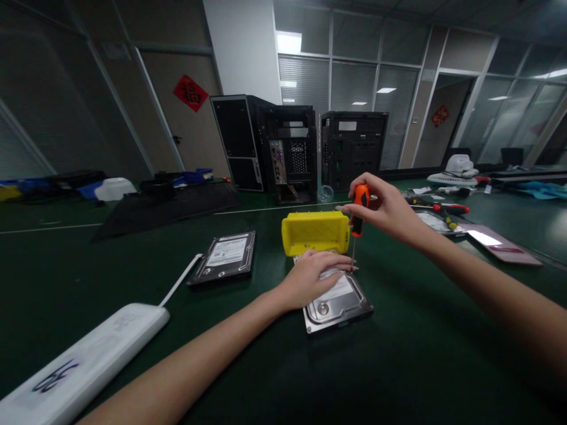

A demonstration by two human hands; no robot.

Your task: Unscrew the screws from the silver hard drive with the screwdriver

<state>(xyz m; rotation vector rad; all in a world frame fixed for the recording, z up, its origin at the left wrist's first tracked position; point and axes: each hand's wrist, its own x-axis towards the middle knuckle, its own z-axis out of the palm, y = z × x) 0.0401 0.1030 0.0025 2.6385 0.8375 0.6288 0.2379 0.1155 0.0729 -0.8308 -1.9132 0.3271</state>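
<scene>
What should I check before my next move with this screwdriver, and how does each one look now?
1. Screwdriver in the right hand: ok, fingers and thumb hold the handle.
2. Shaft upright: ok, nearly vertical.
3. Hard drive steadied: ok, the left hand lies flat across it.
4. Left fingertips away from the shaft: not ok, they lie right beside it.
5. Tip seated in a screw: cannot tell, too small.
6. Yellow tray within reach: ok, just behind the drive.
</scene>
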